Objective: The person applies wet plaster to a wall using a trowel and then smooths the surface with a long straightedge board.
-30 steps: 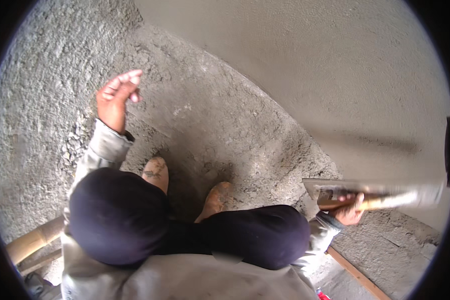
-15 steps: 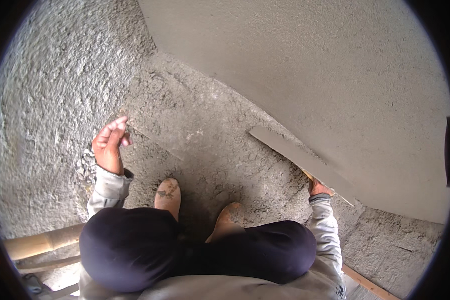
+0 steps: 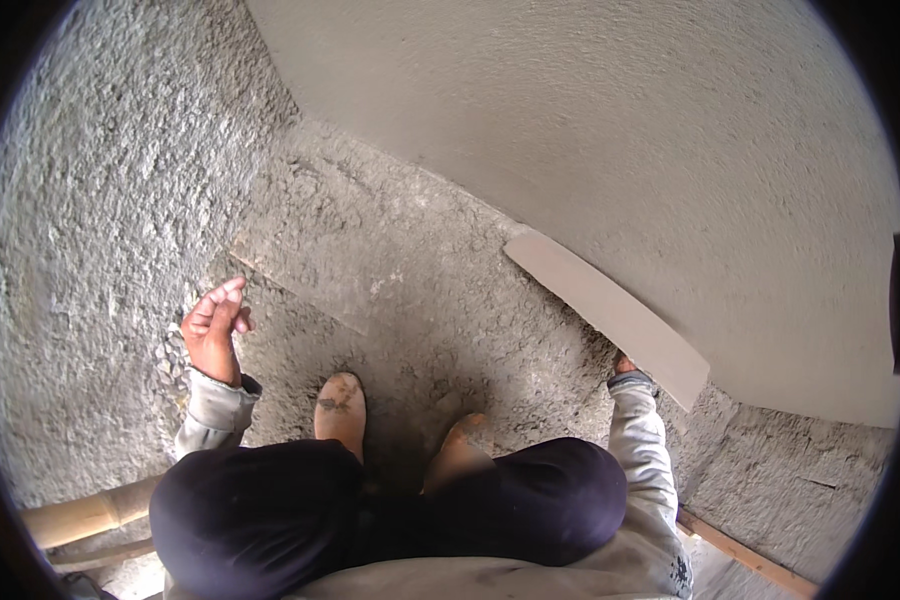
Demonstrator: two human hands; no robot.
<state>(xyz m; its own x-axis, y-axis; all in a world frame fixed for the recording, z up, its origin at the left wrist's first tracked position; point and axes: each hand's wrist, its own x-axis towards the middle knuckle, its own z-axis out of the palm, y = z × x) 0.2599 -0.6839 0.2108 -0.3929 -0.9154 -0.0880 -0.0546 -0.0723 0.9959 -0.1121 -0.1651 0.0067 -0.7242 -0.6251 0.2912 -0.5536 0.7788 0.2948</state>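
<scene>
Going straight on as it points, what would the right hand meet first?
Ahead of the right hand is its trowel; beyond that, probably the smooth grey wall, though the gap is unclear.

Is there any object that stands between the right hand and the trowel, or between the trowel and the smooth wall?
Nothing visible does. The right hand is behind the trowel, which hides most of it; no object shows between the trowel and the smooth wall.

Diffuse light leaves dark shadow between the boots (image 3: 341, 408), while fisheye distortion bows the outer view.
</scene>
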